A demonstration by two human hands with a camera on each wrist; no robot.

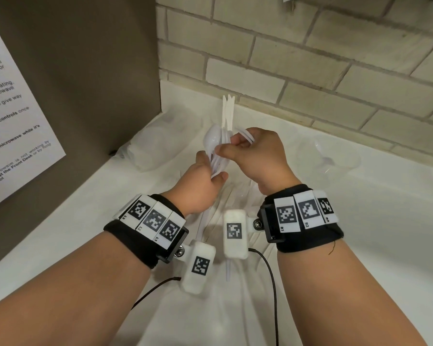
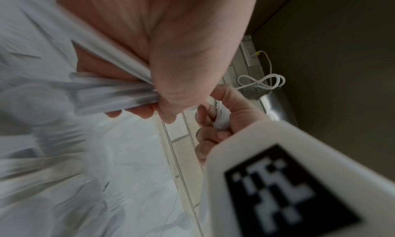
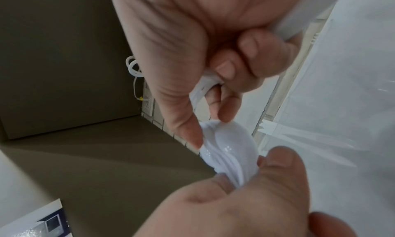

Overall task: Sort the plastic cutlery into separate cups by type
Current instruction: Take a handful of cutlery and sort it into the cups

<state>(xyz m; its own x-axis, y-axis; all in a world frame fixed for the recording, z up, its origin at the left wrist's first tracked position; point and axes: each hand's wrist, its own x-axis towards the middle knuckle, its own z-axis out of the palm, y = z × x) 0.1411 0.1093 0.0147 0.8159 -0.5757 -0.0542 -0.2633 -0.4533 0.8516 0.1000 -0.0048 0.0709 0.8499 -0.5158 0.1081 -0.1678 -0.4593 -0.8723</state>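
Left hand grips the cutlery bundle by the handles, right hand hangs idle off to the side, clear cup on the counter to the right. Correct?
Not quite: the right hand isn't idle. The head view shows it pinching at the spoon bowls of the bundle that the left hand grips. The clear cup does sit on the counter to the right.

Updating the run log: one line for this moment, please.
left hand: grips spoon bundle | right hand: pinches a utensil at the bundle | clear cup: on counter, right | stage: sorting underway

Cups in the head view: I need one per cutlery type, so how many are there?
2: left cup at far left, right cup at far right; being clear, others may be hidden.
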